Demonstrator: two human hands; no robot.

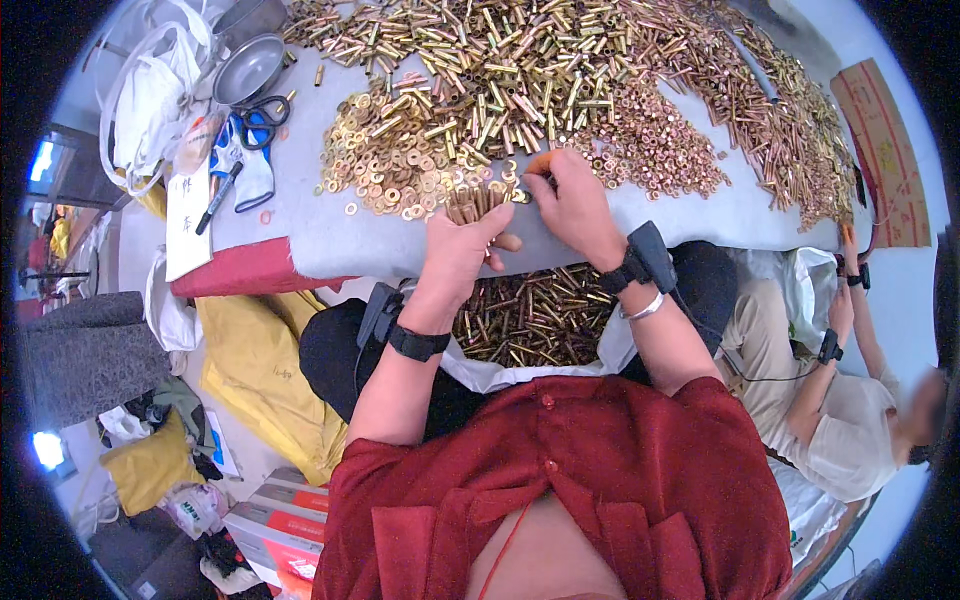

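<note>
My left hand (462, 240) is closed around a bundle of brass-coloured metal sleeves (476, 203), their ends pointing away from me. Just right of the bundle, my right hand (575, 205) has its thumb and index finger bent together over the tabletop, with an orange cover on one fingertip. Whatever lies between those fingertips is too small to make out. Loose flat washers (385, 160) are heaped beyond my left hand, a few of them close to my right fingertips. Small nuts (660, 140) are spread beyond my right hand.
A large heap of metal sleeves (500, 60) covers the table's far side. Scissors (262, 125), a marker (218, 200) and a metal bowl (250, 70) lie at left. Between my legs sits a white sack (490, 376) of metal pieces (535, 320). A co-worker (850, 430) sits at right.
</note>
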